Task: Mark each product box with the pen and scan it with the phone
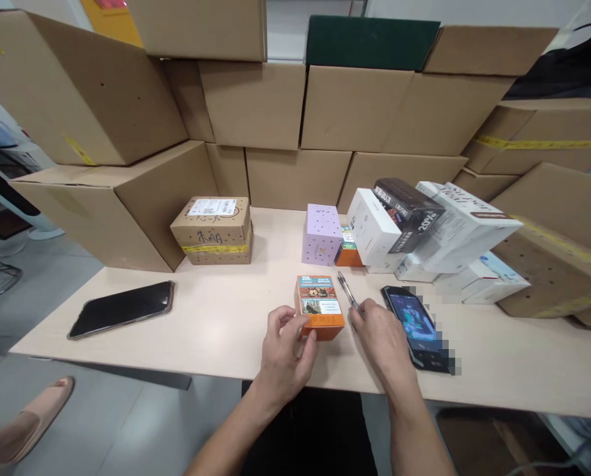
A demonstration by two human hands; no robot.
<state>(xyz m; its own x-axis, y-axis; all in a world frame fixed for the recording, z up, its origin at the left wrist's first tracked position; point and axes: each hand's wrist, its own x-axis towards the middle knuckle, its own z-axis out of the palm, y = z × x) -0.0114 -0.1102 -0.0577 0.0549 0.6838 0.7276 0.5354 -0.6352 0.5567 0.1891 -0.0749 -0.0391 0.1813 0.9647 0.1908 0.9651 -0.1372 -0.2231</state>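
My left hand (pixel 288 354) has its fingers and thumb on the near left corner of a small orange box (pixel 320 318), which sits on the table with a printed label on top. Just right of it, my right hand (pixel 381 334) grips a pen (pixel 348 287) by its near end; the rest of the pen points away from me, close to the table top. Beyond the orange box stands a purple spotted box (pixel 321 235). A handheld device (pixel 412 317) with a lit screen lies beside my right hand, partly blurred out by blocks.
Large cartons (pixel 348 109) are stacked along the table's back and sides. A taped parcel (pixel 213 231) stands back left, a dark phone (pixel 121 309) front left. White boxes (pixel 375 228) and a black box (pixel 409 211) pile up at right. Another person's foot (pixel 18 433) shows on the floor.
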